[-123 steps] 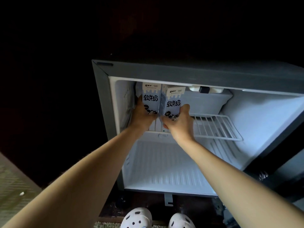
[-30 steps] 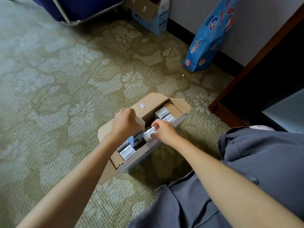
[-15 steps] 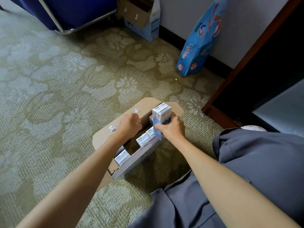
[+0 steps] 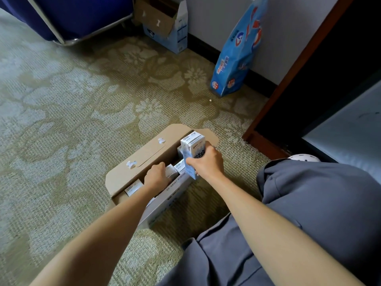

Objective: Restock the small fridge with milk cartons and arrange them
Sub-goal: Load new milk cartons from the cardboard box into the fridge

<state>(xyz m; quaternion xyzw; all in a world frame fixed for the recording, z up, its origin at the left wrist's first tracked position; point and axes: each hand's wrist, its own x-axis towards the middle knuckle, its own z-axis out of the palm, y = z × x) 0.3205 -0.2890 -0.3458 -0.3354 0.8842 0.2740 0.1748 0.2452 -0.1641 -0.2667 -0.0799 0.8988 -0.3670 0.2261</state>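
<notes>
The right hand (image 4: 207,162) is wrapped around 1 milk carton (image 4: 193,150), holding it upright and lifted clear above the far end of the open box (image 4: 165,201). The carton is pale blue and white with dark lettering on its front, mostly covered by the fingers; the small print on its top is too fine to read. The left hand (image 4: 155,176) reaches down into the middle of the box with fingers curled over the top of another carton (image 4: 172,171); whether it actually grips that carton cannot be told. More cartons (image 4: 133,187) stand packed inside, their white tops showing at both sides of the left wrist.

The box's long brown flap (image 4: 142,156) lies folded out and away, leaving the top open. Printing runs along its near white side but is unreadable.

The box sits on patterned green carpet (image 4: 68,112), which lies bare to the left and beyond. By the wall stands a blue bag (image 4: 237,56) with red and white lettering, not legible, and another opened box (image 4: 165,23). A dark wooden frame (image 4: 296,69) borders the right.
</notes>
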